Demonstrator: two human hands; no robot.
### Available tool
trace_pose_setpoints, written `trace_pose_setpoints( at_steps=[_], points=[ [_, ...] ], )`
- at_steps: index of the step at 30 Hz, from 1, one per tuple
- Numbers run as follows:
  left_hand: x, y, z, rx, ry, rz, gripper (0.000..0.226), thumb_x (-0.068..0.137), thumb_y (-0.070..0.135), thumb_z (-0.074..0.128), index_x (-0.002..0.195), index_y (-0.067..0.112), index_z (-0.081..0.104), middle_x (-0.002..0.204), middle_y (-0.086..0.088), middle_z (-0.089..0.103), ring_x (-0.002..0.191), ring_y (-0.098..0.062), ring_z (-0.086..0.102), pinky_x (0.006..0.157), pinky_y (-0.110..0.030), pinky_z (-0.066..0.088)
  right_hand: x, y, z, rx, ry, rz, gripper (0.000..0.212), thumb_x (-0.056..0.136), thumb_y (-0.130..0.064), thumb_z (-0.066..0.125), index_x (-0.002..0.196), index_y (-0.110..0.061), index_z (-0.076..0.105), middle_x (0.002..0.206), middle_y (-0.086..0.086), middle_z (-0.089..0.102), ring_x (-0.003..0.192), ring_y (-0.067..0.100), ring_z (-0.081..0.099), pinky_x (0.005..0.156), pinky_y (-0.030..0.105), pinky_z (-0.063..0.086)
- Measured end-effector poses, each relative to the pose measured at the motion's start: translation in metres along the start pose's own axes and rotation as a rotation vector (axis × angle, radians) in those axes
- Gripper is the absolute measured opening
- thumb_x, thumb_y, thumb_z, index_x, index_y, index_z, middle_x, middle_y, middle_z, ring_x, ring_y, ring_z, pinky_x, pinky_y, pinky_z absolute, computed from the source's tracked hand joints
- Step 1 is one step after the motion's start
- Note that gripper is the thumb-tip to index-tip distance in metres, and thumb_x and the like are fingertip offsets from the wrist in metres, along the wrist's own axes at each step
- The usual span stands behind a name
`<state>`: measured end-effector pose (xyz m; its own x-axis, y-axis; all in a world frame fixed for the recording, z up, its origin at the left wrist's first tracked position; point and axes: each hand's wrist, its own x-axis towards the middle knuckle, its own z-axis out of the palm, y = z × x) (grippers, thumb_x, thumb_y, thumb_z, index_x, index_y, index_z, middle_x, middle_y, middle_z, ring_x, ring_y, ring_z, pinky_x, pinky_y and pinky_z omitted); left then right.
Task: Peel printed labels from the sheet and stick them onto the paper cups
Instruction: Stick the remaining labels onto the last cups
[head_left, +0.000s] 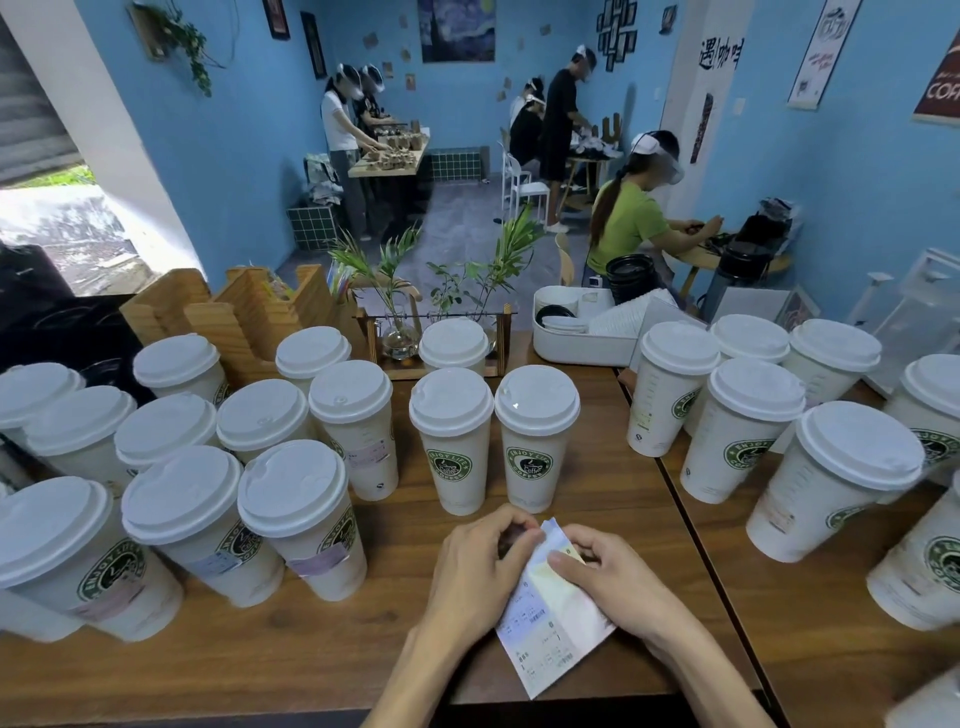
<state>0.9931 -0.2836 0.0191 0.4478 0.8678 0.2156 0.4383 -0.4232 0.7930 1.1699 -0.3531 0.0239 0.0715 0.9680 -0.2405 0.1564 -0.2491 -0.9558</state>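
Note:
A strip of printed labels (545, 623) hangs over the wooden table's front edge, held at its top by both hands. My left hand (483, 566) curls round the strip's upper left corner. My right hand (608, 577) pinches the upper right part, thumb on the yellowish backing. Two lidded white paper cups with green logos (452, 447) (535, 441) stand just beyond my hands, with no label visible on them. Cups at the left (306, 525) carry stuck labels.
Several more lidded cups crowd the left side and the second table (779, 597) on the right. A wooden holder (249, 317), plant vases (400, 338) and a white tray (582, 343) line the back. People work at tables farther off.

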Motion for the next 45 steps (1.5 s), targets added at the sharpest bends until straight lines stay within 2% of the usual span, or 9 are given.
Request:
trace_pose_setpoints(
  at_steps=[14,18,23,26,31,34,38,41,45],
  points=[
    [0.003,0.0,0.0,-0.224,-0.01,-0.139,0.012,0.097,0.025,0.071,0.094,0.031,0.081,0.086,0.02,0.077,0.084,-0.004,0.071,0.076,-0.021,0.053,-0.001,-0.003,-0.007,-0.016,-0.017,0.074,0.019,0.101,-0.015,0.062,0.101,-0.031,0.072,0.1,0.007,0.079,0.096,0.038,0.075,0.089,0.061,0.055],
    [0.004,-0.001,0.0,-0.253,-0.012,-0.156,0.012,0.098,0.025,0.071,0.093,0.028,0.081,0.083,0.018,0.077,0.077,0.003,0.068,0.071,-0.014,0.047,-0.003,-0.006,-0.009,-0.022,-0.02,0.088,0.02,0.101,-0.013,0.062,0.104,-0.029,0.073,0.099,0.007,0.08,0.095,0.035,0.076,0.086,0.052,0.057],
    [0.006,-0.01,0.0,-0.283,-0.005,-0.173,0.014,0.099,0.031,0.069,0.091,0.03,0.081,0.082,0.006,0.077,0.076,-0.013,0.067,0.074,-0.031,0.052,-0.004,-0.008,-0.015,-0.067,-0.029,0.108,0.015,0.101,-0.01,0.061,0.109,-0.019,0.07,0.093,0.005,0.08,0.084,0.024,0.077,0.073,0.035,0.055],
    [0.007,-0.016,0.0,-0.291,0.042,-0.187,0.015,0.098,0.034,0.069,0.088,0.029,0.078,0.072,0.005,0.067,0.069,-0.005,0.052,0.068,-0.029,0.044,-0.005,-0.006,-0.024,-0.142,-0.007,0.145,0.014,0.101,-0.01,0.06,0.107,-0.019,0.069,0.09,0.003,0.08,0.082,0.021,0.077,0.073,0.037,0.055],
    [0.007,-0.015,-0.005,-0.325,0.103,-0.207,0.014,0.095,0.029,0.073,0.083,0.027,0.08,0.065,0.012,0.059,0.064,-0.003,0.047,0.063,-0.021,0.039,-0.002,0.0,-0.042,-0.441,0.149,0.194,0.011,0.098,-0.021,0.06,0.098,-0.03,0.067,0.062,-0.022,0.066,0.058,-0.001,0.063,0.058,0.023,0.045],
    [0.005,-0.008,-0.005,-0.336,0.122,-0.19,0.016,0.093,0.024,0.076,0.079,0.031,0.08,0.063,0.013,0.064,0.062,0.0,0.049,0.063,-0.014,0.04,0.001,0.005,-0.048,-0.704,0.323,0.21,0.004,0.097,-0.032,0.056,0.101,-0.033,0.058,0.085,-0.013,0.07,0.076,0.007,0.065,0.069,0.031,0.052],
    [0.004,-0.004,-0.002,-0.297,0.168,-0.128,0.016,0.089,0.027,0.079,0.077,0.037,0.079,0.069,-0.002,0.068,0.061,-0.002,0.046,0.061,-0.018,0.038,0.0,0.016,-0.04,-0.979,0.573,0.147,0.033,0.095,-0.042,0.062,0.122,-0.026,0.053,0.124,-0.001,0.056,0.111,0.023,0.056,0.095,0.039,0.045],
    [0.002,-0.001,0.003,-0.209,0.217,-0.014,0.008,0.089,0.03,0.079,0.081,0.031,0.08,0.074,0.009,0.071,0.063,-0.003,0.054,0.064,-0.018,0.041,-0.007,0.003,-0.024,-0.77,0.699,-0.065,0.018,0.093,-0.043,0.068,0.101,-0.027,0.065,0.107,-0.006,0.063,0.099,0.018,0.06,0.085,0.037,0.043],
    [-0.001,0.001,0.013,0.013,0.286,0.227,0.019,0.093,0.047,0.068,0.09,0.032,0.078,0.084,0.017,0.069,0.075,-0.002,0.062,0.071,-0.023,0.05,-0.01,-0.03,0.002,0.152,0.276,0.135,0.04,0.092,-0.05,0.068,0.088,-0.011,0.075,0.077,0.004,0.075,0.07,0.02,0.068,0.063,0.03,0.052]
  ],
)
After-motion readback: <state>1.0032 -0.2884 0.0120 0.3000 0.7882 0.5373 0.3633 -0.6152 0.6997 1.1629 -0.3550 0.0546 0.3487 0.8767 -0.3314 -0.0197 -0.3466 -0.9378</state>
